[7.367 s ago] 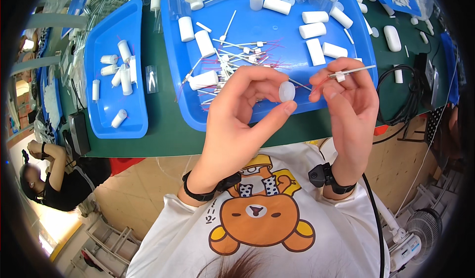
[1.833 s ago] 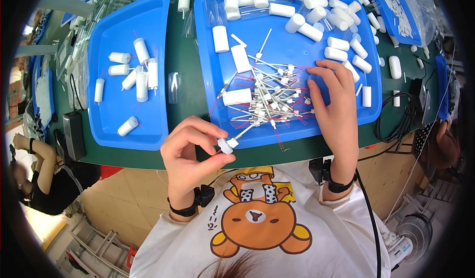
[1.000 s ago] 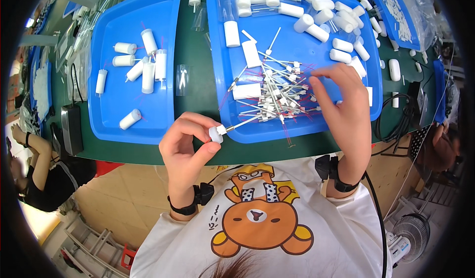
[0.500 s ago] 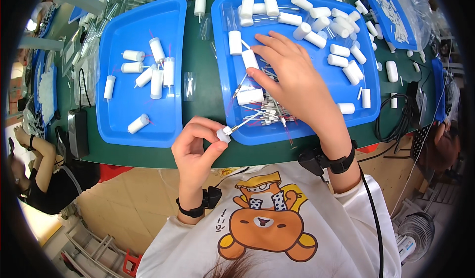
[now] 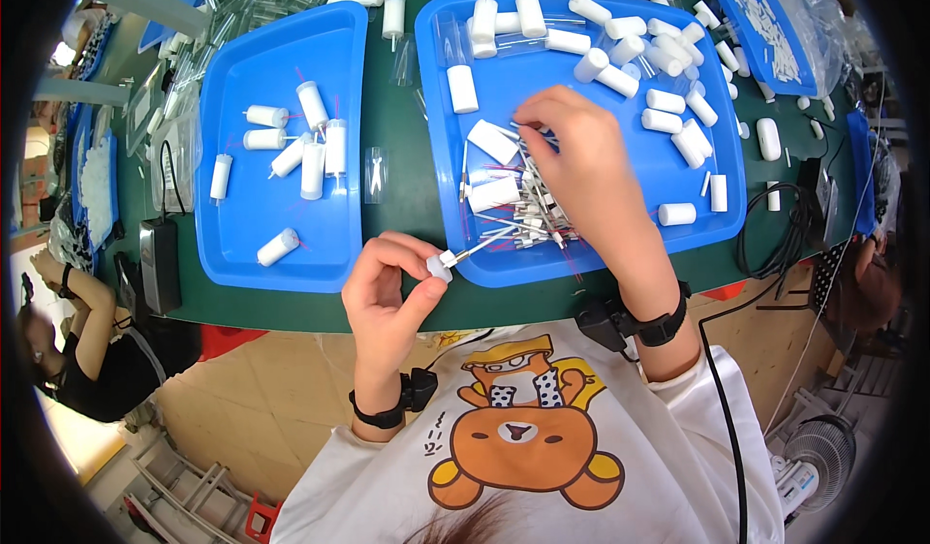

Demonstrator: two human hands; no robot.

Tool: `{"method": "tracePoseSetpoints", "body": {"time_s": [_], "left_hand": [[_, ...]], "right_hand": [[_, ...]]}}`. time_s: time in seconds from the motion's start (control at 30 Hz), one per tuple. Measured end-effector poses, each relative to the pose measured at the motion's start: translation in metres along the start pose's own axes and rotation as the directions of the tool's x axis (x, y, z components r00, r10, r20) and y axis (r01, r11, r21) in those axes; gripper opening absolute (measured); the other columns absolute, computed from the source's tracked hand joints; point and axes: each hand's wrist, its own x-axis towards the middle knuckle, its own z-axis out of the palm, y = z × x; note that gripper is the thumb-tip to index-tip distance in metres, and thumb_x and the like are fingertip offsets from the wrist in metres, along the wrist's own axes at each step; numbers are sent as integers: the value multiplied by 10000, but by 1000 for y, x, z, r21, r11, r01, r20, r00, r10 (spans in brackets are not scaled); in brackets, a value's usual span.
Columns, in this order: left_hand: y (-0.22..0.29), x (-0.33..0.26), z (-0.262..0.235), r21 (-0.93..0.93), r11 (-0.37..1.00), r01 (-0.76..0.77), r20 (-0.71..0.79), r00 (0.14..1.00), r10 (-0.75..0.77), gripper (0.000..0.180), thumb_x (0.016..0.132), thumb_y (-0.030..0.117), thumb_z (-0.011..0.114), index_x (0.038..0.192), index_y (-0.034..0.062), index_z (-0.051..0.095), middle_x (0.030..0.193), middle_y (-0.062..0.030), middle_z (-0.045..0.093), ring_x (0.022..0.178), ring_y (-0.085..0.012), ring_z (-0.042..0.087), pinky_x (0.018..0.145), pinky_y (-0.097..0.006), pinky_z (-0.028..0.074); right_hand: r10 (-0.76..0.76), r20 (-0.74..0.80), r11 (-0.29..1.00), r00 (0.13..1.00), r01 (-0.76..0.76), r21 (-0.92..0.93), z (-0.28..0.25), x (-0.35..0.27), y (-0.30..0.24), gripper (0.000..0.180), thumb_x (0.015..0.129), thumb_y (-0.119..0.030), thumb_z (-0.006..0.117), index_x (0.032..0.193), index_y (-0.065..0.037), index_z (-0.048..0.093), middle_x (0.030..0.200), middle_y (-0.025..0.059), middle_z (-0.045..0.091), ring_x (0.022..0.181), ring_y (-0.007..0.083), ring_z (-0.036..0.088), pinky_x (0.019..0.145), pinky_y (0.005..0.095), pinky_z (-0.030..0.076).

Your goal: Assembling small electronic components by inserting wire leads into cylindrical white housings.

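Observation:
Between thumb and fingers of my left hand (image 5: 387,287) is a small white cap (image 5: 439,267) with a thin metal stem pointing up and right, over the near left rim of the right blue tray (image 5: 697,232). Inside that tray my right hand (image 5: 586,152) reaches down with curled fingertips at a heap of thin white and metal stems with red wires (image 5: 533,219). Whatever those fingertips touch is too small or hidden to tell. Just left of them lie one white cylinder (image 5: 493,143) and, nearer me, another white cylinder (image 5: 493,194).
A second blue tray (image 5: 320,244) on the left holds several white cylinders with stems and red wires. More white cylinders (image 5: 668,55) fill the right tray's far right. A clear tube (image 5: 376,174) lies between the trays. Black cables (image 5: 775,224) coil at the right.
My right hand has drawn back from the white cylinder and moved right and nearer, its fingers now curled at the heap. That cylinder lies tilted, slightly nearer me. My left hand barely moved.

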Motion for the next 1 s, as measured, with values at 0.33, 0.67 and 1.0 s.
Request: {"method": "tracePoseSetpoints", "body": {"time_s": [0.33,0.67,1.0], "left_hand": [[11,7,6,162,981,-109,32,994,105,278,821,160,649,1002,-1,512,917,-94,535,736,-128,517,647,-240,431],[21,11,14,225,953,-201,-13,978,210,247,855,159,614,1026,8,521,939,-91,535,727,-126,519,650,-238,422],[21,9,10,226,969,-103,-87,988,126,215,837,80,604,1020,-2,526,954,-72,527,769,-115,513,708,-236,413]], "right_hand": [[-119,-102,972,988,95,-216,-8,-5,-5,68,769,-50,618,828,-17,615,783,114,568,828,287,537,740,387,401],[-221,4,975,975,221,30,-52,-49,-42,185,712,53,657,878,-25,631,828,80,633,716,227,552,642,299,426],[-129,-89,925,988,87,-371,-41,-43,-20,102,753,-31,624,850,-36,593,841,75,557,832,257,515,766,366,384]]}}
